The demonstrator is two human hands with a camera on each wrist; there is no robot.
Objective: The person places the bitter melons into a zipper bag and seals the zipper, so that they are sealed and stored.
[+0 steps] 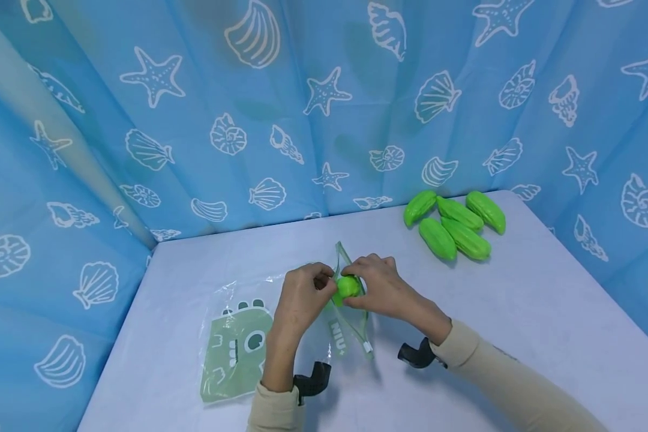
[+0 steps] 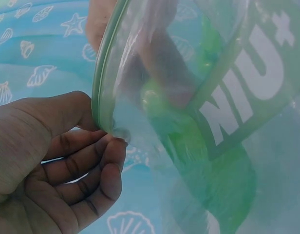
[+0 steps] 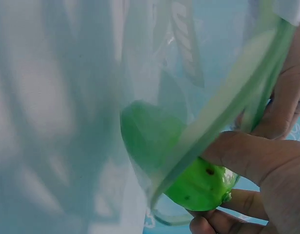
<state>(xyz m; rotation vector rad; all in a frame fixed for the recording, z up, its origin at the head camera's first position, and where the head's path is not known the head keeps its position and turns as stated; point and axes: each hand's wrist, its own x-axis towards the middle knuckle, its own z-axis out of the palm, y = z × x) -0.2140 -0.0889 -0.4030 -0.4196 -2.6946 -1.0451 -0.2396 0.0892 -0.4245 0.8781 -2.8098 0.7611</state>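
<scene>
We've got the clear zip bag (image 1: 351, 327) at table (image 1: 545, 312) centre, mouth up. Left hand (image 1: 301, 294) pinches the bag's rim. Right hand (image 1: 380, 287) grips a green toy fruit (image 1: 348, 286) at the opening, part inside. Second bag, dinosaur print (image 1: 234, 351), lies flat at 8 o'clock. Five more green fruits (image 1: 456, 225) sit at 2 o'clock near the far edge; bare tabletop at 4 o'clock.

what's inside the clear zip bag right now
One green toy vegetable sits partway through the bag's mouth, gripped by the right hand. The plastic blurs anything deeper.
</scene>
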